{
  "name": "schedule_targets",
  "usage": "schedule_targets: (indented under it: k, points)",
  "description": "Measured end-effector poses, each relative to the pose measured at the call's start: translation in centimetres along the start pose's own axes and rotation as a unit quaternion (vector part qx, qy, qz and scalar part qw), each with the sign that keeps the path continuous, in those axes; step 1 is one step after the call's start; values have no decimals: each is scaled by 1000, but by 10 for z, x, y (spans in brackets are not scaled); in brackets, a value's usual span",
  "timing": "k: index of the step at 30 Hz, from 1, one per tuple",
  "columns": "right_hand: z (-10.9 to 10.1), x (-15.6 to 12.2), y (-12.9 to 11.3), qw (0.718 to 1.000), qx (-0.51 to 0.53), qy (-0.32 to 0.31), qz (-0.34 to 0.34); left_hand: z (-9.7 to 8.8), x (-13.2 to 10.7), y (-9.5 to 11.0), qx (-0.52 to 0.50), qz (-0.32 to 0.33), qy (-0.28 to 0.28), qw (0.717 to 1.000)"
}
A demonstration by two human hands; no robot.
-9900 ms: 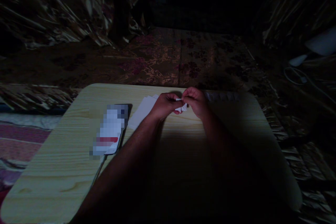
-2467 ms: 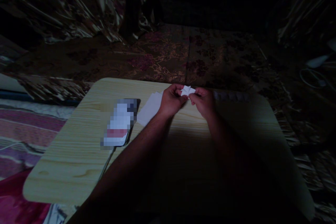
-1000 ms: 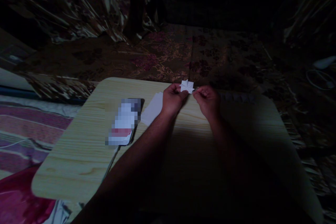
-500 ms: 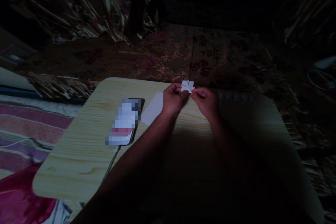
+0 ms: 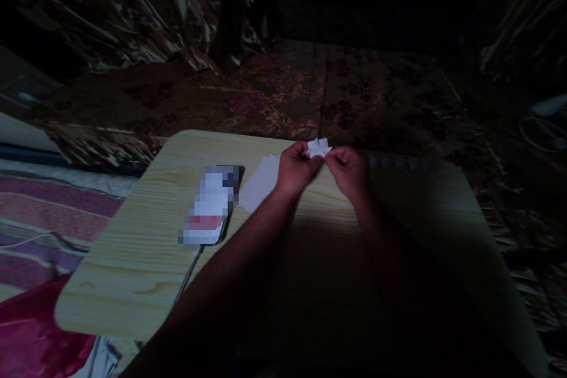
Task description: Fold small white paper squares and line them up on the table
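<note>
A small white folded paper piece (image 5: 318,147) with several points is held above the far edge of a light wooden table (image 5: 133,260). My left hand (image 5: 296,169) pinches its left side with closed fingers. My right hand (image 5: 349,170) pinches its right side, fingers curled. Both forearms reach forward across the dim tabletop.
A phone (image 5: 211,205) with a lit screen lies on the table left of my hands, a cable running from its near end. A stack of white paper sheets (image 5: 262,182) lies beside my left hand. Patterned carpet (image 5: 283,88) and draped cloth lie beyond the table.
The hands have drawn closer together on the paper piece, and it has turned slightly between the fingers. The phone and the paper stack have stayed put.
</note>
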State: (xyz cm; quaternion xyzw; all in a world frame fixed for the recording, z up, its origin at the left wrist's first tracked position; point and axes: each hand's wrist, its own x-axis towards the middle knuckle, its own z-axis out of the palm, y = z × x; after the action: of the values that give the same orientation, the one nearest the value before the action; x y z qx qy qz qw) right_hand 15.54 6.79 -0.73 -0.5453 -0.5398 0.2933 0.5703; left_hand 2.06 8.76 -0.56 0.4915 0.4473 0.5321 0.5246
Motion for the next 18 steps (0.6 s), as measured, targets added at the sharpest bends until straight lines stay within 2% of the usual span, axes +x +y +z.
schedule_targets:
  k: [5, 10, 18]
  points:
    - [2, 1, 4, 999, 18, 25, -24, -1, 1, -2, 12, 7, 4, 1000]
    - [2, 1, 3, 999, 37, 8, -38, 0, 1, -2, -13, 7, 5, 1000]
    - [2, 1, -1, 998, 37, 24, -48, 2, 1, 0, -49, 0, 27, 998]
